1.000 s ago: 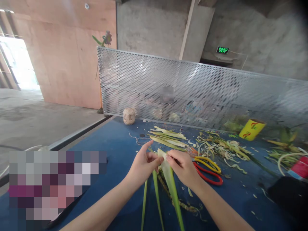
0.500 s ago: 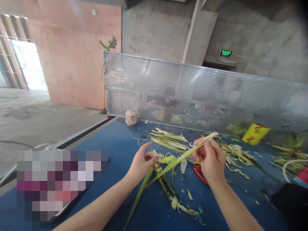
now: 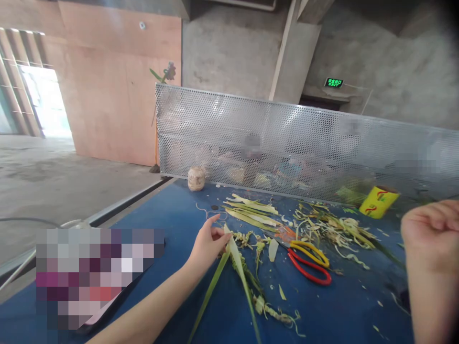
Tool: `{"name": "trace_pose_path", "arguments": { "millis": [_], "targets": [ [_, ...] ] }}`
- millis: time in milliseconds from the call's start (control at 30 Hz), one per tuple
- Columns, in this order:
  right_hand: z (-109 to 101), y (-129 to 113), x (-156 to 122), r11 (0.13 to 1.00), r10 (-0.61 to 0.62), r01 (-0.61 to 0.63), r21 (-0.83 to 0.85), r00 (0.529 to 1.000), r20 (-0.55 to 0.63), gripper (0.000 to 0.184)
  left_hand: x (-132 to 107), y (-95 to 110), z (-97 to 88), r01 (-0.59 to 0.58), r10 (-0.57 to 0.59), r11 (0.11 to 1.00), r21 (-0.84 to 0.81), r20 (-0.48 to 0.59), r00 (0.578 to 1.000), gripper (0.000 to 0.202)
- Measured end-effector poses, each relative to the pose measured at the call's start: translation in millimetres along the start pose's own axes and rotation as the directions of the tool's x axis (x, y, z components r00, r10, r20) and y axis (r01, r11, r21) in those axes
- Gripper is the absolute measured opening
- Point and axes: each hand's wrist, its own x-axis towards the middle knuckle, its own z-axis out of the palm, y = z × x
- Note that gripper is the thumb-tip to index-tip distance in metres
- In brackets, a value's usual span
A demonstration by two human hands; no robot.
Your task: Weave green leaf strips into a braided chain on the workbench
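Observation:
My left hand (image 3: 207, 242) pinches the pale top end of a long green leaf (image 3: 234, 267) that lies on the blue table (image 3: 168, 210) and runs toward me. My right hand (image 3: 430, 231) is raised at the far right, fingers curled in a loose fist, with nothing visible in it. Between the hands lie red and yellow handled scissors (image 3: 309, 262) flat on the table. A braided strip of leaf scraps (image 3: 260, 298) trails beside the green leaf.
A perforated metal screen (image 3: 304, 143) stands along the table's far edge, with a person dimly behind it. A pile of pale leaf strips (image 3: 251, 210), shredded trimmings (image 3: 333, 227), a yellow tape roll (image 3: 378, 203) and a small twine ball (image 3: 196, 178) lie near it. A blurred patch (image 3: 96, 274) covers the near left.
My right hand let go of the leaf strip and swung up and away to the right. The leaf dropped flat onto the table, with my left hand still on its top end.

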Motion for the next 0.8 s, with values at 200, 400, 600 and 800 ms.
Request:
{"name": "trace_pose_path", "arguments": {
  "millis": [200, 400, 600, 800],
  "targets": [
    [46.3, 66.1, -55.5, 0.825, 0.447, -0.372, -0.426, 0.890, 0.089, 0.008, -1.4, 2.6, 2.9, 0.023, -0.023, 0.994, -0.103, 0.005, 1.000, 0.075],
    [63.3, 140.4, -137.2, 0.381, 0.889, -0.481, -0.790, 0.425, 0.169, 0.023, -2.3, 2.3, 1.3, 0.013, -0.011, 0.992, -0.127, 0.015, 1.000, 0.069],
    [64.0, 163.6, -154.0, 0.307, 0.929, -0.430, -0.849, 0.328, 0.170, 0.029, -7.9, 3.8, 0.3, 0.011, -0.007, 0.993, -0.115, 0.033, 0.999, 0.057],
    [59.1, 170.1, -157.7, 0.252, 0.944, -0.410, -0.876, 0.305, 0.129, 0.025, -9.3, 4.0, 3.0, 0.007, -0.001, 0.994, -0.111, 0.053, 0.999, 0.050]
  ]
}}
